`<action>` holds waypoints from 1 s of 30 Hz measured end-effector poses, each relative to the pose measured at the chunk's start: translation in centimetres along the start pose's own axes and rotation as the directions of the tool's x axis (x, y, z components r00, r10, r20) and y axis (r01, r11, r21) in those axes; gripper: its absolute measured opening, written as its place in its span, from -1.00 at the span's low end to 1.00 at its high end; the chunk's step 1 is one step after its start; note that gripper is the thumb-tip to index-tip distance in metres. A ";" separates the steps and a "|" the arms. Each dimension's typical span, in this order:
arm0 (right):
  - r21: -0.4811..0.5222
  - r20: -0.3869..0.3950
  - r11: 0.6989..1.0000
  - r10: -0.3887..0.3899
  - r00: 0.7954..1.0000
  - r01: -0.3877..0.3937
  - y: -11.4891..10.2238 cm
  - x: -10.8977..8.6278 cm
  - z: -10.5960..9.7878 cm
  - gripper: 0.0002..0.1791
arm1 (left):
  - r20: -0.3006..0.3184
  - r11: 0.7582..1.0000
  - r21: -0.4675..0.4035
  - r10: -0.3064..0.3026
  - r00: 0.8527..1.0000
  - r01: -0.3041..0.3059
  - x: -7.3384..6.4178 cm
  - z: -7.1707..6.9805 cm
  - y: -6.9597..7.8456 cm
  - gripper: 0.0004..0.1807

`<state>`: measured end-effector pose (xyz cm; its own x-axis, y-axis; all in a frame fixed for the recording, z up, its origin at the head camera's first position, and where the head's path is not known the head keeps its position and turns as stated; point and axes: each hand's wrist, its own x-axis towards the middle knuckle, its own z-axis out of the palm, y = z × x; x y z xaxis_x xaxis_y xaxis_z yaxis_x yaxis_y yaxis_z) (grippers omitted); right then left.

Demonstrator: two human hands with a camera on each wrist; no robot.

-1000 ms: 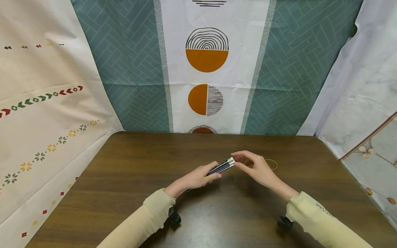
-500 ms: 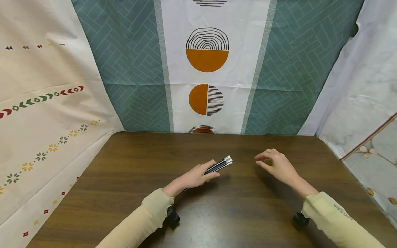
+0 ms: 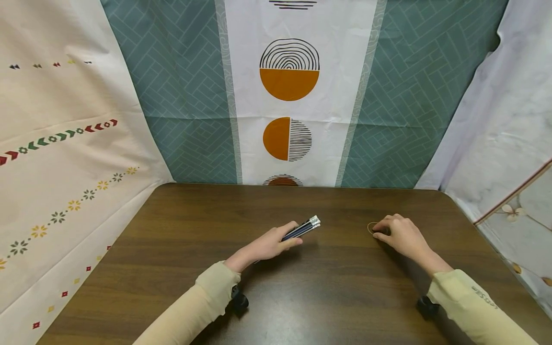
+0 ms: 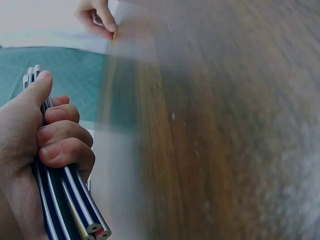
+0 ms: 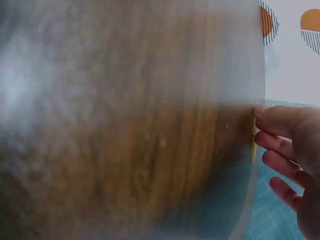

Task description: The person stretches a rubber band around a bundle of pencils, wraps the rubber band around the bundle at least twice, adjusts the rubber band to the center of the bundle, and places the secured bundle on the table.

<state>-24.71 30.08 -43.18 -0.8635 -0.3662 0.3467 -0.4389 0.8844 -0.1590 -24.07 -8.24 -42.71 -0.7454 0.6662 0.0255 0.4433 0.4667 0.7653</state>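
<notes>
My left hand [image 3: 270, 243] grips a bundle of several striped pencils [image 3: 302, 228], held slantwise above the table's middle. In the left wrist view its fingers wrap round the dark blue and white shafts of the pencils [image 4: 55, 200]; their flat, unsharpened ends face the camera. White tips stick out past the thumb. At the right, my right hand [image 3: 403, 235] is at a thin yellow rubber band [image 3: 369, 228] lying on the table. Seen from the right wrist, thumb and forefinger touch the rubber band [image 5: 253, 145] with a small gap between them.
Both hands are over a dark brown wooden table [image 3: 207, 206]. A patterned green and white cloth [image 3: 194, 120] hangs behind its back edge. Light fabric [image 3: 64, 167] hangs along the left side, and a marbled sheet [image 3: 509, 143] along the right.
My right hand has moved away from the pencil tips, rightward and down to the rubber band. My left hand, still gripping the pencils, has drifted slightly left.
</notes>
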 end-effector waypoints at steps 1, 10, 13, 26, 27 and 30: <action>-0.009 0.002 1.000 0.003 1.000 -0.003 0.1 0.0 -0.1 -0.91 | -0.001 1.000 0.001 0.000 1.000 0.000 0.0 0.0 -0.1 -0.65; -0.040 0.032 0.999 -0.001 0.999 0.002 0.2 0.2 -0.3 -0.90 | 0.003 1.000 0.002 0.002 1.000 -0.002 -0.1 -0.3 0.1 -0.64; -0.028 0.043 1.000 -0.006 0.999 0.007 0.3 0.3 -0.1 -0.85 | 0.006 1.000 0.009 0.000 1.000 0.000 0.0 -0.3 0.0 -0.64; 0.108 0.055 0.994 -0.007 0.998 0.001 -0.6 0.6 0.5 -0.85 | 0.020 1.000 0.006 -0.010 1.000 0.010 0.1 -0.1 -0.2 -0.65; 0.117 0.073 0.993 -0.008 0.997 -0.001 -0.6 0.6 0.6 -0.86 | 0.020 1.000 0.004 -0.011 1.000 0.011 0.1 -0.1 -0.1 -0.65; 0.160 0.127 0.987 -0.032 0.991 0.011 -0.6 0.6 0.7 -0.86 | 0.019 1.000 0.002 -0.013 1.000 0.013 0.0 -0.1 -0.1 -0.65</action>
<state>-25.16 29.14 -43.56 -0.8738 -0.4279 0.2311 -0.4825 0.8226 -0.3009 -24.18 -8.31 -42.72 -0.7415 0.6709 0.0037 0.4347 0.4763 0.7643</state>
